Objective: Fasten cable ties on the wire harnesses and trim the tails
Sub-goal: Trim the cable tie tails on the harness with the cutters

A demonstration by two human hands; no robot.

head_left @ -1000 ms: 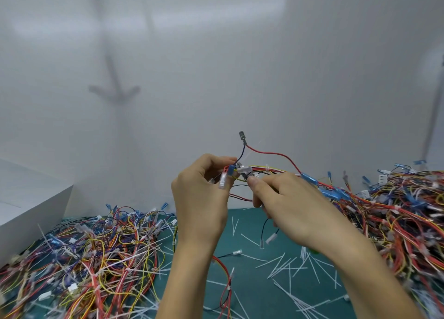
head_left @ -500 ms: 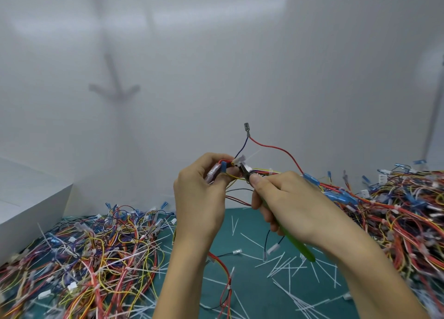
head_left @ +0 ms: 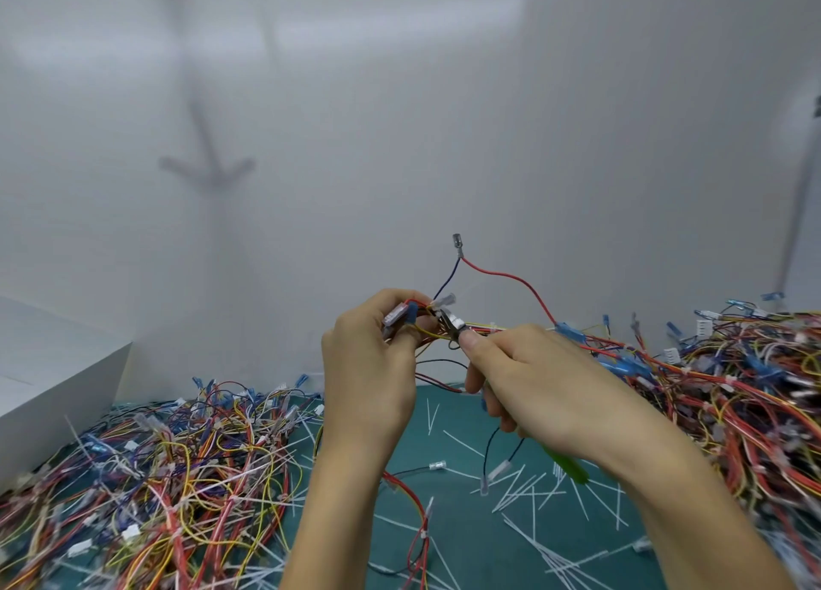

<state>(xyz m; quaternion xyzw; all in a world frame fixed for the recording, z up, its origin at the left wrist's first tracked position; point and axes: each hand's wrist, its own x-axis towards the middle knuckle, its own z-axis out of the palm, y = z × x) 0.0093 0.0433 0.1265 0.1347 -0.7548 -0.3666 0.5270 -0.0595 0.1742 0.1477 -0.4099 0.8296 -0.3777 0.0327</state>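
Your left hand (head_left: 368, 367) is raised above the mat (head_left: 466, 540), fingers curled round the connector end of a harness (head_left: 402, 316), which you hold up in front of the white wall. Your right hand (head_left: 533, 380) sits just beside it, wrapped round green-handled cutters (head_left: 452, 323); the tips meet the wires right next to your left fingers, and whether they are on a tie is too small to tell. From the harness a red and a dark wire rise to a terminal (head_left: 456, 239), and the other wires run right into the right pile (head_left: 733, 389). Below your hands, cut tails (head_left: 533, 492) lie scattered on the green mat. Another pile (head_left: 155, 478) of harnesses covers the left side, next to a white box (head_left: 53, 380).
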